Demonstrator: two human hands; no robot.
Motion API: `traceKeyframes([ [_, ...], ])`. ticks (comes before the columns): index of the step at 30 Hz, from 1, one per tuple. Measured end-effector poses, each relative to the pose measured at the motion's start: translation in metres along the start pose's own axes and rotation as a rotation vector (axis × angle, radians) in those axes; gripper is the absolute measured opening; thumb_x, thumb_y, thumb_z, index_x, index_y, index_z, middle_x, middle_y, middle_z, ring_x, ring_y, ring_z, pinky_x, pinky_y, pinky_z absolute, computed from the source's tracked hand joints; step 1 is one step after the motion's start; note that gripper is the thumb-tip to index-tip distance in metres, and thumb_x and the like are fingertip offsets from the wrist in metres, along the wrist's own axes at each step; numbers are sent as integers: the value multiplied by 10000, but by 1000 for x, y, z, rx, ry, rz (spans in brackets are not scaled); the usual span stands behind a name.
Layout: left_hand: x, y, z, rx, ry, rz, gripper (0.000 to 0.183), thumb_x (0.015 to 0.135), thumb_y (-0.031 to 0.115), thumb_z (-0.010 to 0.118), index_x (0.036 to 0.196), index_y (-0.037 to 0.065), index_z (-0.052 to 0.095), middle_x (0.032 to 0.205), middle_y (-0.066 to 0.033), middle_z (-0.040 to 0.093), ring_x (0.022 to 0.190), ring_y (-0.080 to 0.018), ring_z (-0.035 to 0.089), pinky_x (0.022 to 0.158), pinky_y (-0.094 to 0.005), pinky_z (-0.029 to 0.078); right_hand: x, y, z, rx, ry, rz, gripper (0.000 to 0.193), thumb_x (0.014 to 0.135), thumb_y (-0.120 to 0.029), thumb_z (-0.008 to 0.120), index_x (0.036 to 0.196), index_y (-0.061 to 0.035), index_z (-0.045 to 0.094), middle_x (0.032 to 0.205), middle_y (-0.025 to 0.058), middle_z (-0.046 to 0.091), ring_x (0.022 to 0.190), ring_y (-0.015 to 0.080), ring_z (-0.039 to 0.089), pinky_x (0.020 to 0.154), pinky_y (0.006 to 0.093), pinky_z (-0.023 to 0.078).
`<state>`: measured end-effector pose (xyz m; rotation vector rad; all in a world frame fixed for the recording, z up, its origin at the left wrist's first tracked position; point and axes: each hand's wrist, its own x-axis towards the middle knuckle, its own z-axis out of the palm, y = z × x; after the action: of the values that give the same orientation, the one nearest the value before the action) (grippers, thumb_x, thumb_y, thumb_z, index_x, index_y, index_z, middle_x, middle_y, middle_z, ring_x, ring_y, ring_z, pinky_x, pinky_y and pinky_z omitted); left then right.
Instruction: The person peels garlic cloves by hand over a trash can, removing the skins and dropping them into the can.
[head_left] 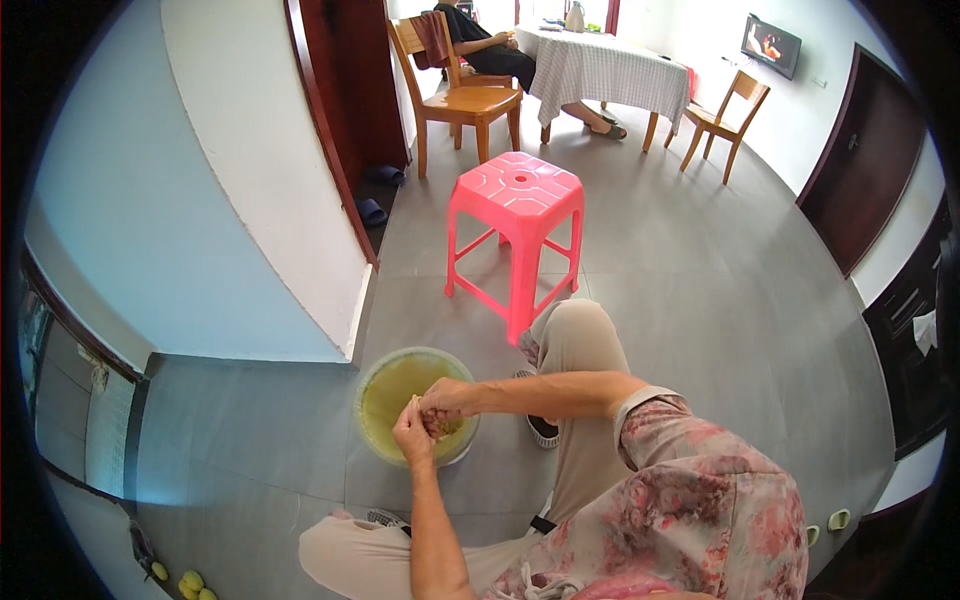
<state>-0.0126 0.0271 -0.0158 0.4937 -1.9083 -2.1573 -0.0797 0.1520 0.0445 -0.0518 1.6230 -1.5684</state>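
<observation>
A round bucket (378, 376) with a yellow-green inside stands on the floor between my legs. Over its right half, my left hand (414, 432) and my right hand (450, 398) meet, with fingertips pinched together. A small pale bit shows at the fingertips, too small to name. Reddish-brown and pale pieces (440, 426) appear just below the hands; whether they lie in the bucket or hang from my fingers, I cannot tell.
Beyond my knee stands a pink plastic stool (520, 188). Farther back are wooden chairs (468, 100), a cloth-covered table (610, 70) and a seated person (490, 45). A white wall corner (350, 340) juts in at left. Yellow-green fruits (192, 580) lie at lower left.
</observation>
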Motion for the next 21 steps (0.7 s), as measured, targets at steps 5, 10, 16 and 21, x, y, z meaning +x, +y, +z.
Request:
traceKeyframes([
  [5,-2,14,4,-233,-19,-111,269,961,246,523,970,13,657,640,22,535,496,-48,433,408,-201,328,14,1,-9,111,-152,64,234,837,-173,634,622,-101,577,603,-31,520,481,32,394,397,194,251],
  [10,2,12,5,-256,-23,-234,250,949,227,519,967,15,649,644,9,531,480,-61,428,405,-202,325,24,-2,-14,27,-158,143,257,831,-162,646,595,-93,571,588,-27,513,473,25,383,392,189,238],
  [16,0,26,7,-376,-3,-319,214,910,232,572,919,33,648,622,7,520,485,-73,447,403,-210,328,22,-3,-20,-133,-155,29,212,816,-177,686,649,-64,619,590,-24,504,495,45,392,416,212,266],
  [21,-1,25,2,-454,24,-397,201,898,245,587,808,68,613,607,5,514,484,-74,449,400,-214,323,19,-3,-11,-298,-105,-140,201,810,-198,699,681,-57,637,591,-32,482,516,61,395,440,226,282],
])
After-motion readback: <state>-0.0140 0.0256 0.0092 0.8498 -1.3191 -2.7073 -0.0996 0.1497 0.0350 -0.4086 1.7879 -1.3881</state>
